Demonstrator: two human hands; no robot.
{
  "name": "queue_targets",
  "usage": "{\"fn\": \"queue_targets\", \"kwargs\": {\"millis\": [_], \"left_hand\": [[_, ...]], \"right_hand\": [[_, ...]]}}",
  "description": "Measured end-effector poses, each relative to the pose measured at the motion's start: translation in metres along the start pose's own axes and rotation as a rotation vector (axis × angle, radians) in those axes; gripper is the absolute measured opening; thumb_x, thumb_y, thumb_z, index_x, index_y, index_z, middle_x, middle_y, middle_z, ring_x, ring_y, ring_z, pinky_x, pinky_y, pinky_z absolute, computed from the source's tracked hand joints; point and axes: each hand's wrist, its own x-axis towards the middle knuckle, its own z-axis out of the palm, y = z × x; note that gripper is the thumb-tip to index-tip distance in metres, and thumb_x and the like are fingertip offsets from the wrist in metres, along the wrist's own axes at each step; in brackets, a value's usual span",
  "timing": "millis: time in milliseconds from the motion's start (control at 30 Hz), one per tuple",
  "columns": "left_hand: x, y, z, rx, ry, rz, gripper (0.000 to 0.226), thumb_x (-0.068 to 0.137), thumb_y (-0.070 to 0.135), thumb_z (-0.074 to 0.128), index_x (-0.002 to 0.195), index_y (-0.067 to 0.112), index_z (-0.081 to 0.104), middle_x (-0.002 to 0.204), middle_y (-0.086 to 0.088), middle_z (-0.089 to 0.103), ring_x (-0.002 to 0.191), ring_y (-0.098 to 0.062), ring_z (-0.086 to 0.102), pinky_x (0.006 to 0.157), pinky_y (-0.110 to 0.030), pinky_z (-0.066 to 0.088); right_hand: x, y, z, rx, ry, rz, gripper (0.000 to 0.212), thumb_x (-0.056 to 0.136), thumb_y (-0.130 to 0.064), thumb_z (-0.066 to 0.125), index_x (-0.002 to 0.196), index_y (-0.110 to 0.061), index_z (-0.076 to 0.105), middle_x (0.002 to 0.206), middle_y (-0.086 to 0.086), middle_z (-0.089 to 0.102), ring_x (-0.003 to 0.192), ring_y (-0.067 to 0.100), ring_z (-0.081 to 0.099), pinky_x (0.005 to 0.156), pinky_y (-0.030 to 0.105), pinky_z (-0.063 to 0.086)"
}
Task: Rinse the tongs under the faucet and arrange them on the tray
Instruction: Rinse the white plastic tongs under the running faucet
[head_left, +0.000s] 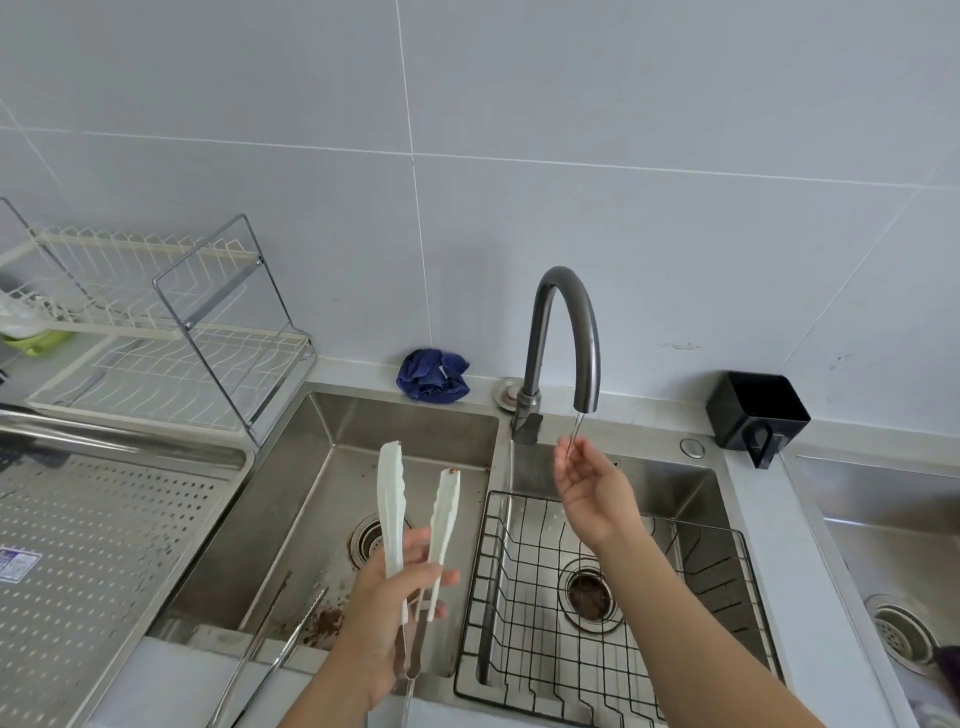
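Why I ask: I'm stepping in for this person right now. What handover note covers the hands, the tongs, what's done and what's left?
Left hand: grips the white-tipped tongs, tips up and apart, over the left basin; one tip shows brown residue.
Right hand: open, fingertips in the thin stream from the faucet.
Metal tongs lie at the left basin's front edge.
Perforated tray, far left: no tongs on it.
Done: water running.
Left: rinse both tongs, arrange them on the tray.
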Motion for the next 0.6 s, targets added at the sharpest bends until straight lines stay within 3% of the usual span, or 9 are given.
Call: {"fn": "queue_targets", "kwargs": {"millis": [67, 167, 233, 333, 400, 467, 600], "left_hand": [[0.0, -0.004, 0.009, 0.028, -0.008, 0.005, 0.035, 0.079, -0.007, 0.073, 0.102, 0.019, 0.077, 0.107, -0.011, 0.076, 0.091, -0.037, 0.076, 0.058, -0.035, 0.056], [0.001, -0.008, 0.025, 0.097, 0.029, 0.039, 0.036, 0.084, -0.009, 0.069, 0.11, 0.015, 0.073, 0.107, -0.011, 0.076, 0.089, -0.033, 0.076, 0.056, -0.031, 0.056], [0.002, -0.012, 0.039, 0.183, 0.059, 0.067, 0.038, 0.085, -0.01, 0.067, 0.115, 0.013, 0.069, 0.106, -0.007, 0.075, 0.088, -0.03, 0.076, 0.06, -0.034, 0.058], [0.004, -0.02, 0.061, 0.331, 0.094, 0.109, 0.036, 0.085, -0.005, 0.068, 0.111, 0.02, 0.067, 0.093, 0.004, 0.076, 0.084, -0.025, 0.075, 0.074, -0.044, 0.061], [0.003, -0.026, 0.072, 0.422, 0.103, 0.133, 0.037, 0.086, -0.001, 0.068, 0.11, 0.027, 0.067, 0.1, 0.006, 0.074, 0.087, -0.023, 0.074, 0.082, -0.047, 0.06], [0.001, -0.032, 0.076, 0.491, 0.1, 0.147, 0.037, 0.089, 0.003, 0.067, 0.112, 0.032, 0.066, 0.104, 0.005, 0.072, 0.088, -0.024, 0.072, 0.079, -0.045, 0.06], [-0.002, -0.034, 0.076, 0.592, 0.085, 0.189, 0.03, 0.093, 0.01, 0.063, 0.108, 0.035, 0.064, 0.092, -0.008, 0.072, 0.077, -0.029, 0.07, 0.062, -0.03, 0.054]], "right_hand": [[-0.003, -0.008, 0.0, -0.082, -0.051, -0.005, 0.017, 0.105, -0.01, 0.054, 0.107, 0.0, 0.068, 0.088, 0.012, 0.073, 0.075, 0.019, 0.071, 0.064, 0.025, 0.063], [-0.011, -0.011, -0.001, -0.647, -0.134, 0.014, 0.025, 0.105, -0.01, 0.054, 0.118, 0.008, 0.064, 0.086, 0.016, 0.075, 0.064, 0.021, 0.069, 0.057, 0.027, 0.06], [-0.016, -0.006, -0.002, -0.871, -0.164, 0.016, 0.027, 0.106, -0.013, 0.055, 0.119, 0.009, 0.065, 0.087, 0.017, 0.075, 0.065, 0.023, 0.07, 0.058, 0.029, 0.06], [-0.024, 0.001, -0.002, -0.896, -0.214, 0.034, 0.029, 0.108, -0.025, 0.053, 0.117, -0.002, 0.068, 0.095, 0.014, 0.078, 0.075, 0.025, 0.071, 0.067, 0.035, 0.062], [-0.027, 0.005, -0.001, -0.921, -0.243, 0.028, 0.032, 0.109, -0.031, 0.051, 0.117, -0.007, 0.071, 0.098, 0.013, 0.079, 0.077, 0.025, 0.07, 0.071, 0.04, 0.061], [-0.028, 0.008, 0.001, -0.929, -0.225, 0.001, 0.036, 0.109, -0.033, 0.049, 0.116, -0.006, 0.072, 0.092, 0.013, 0.077, 0.072, 0.023, 0.069, 0.065, 0.037, 0.059], [-0.026, 0.015, 0.009, -1.068, -0.123, -0.126, 0.035, 0.107, -0.029, 0.054, 0.095, -0.003, 0.075, 0.073, 0.006, 0.071, 0.058, 0.014, 0.067, 0.052, 0.029, 0.054]]}}
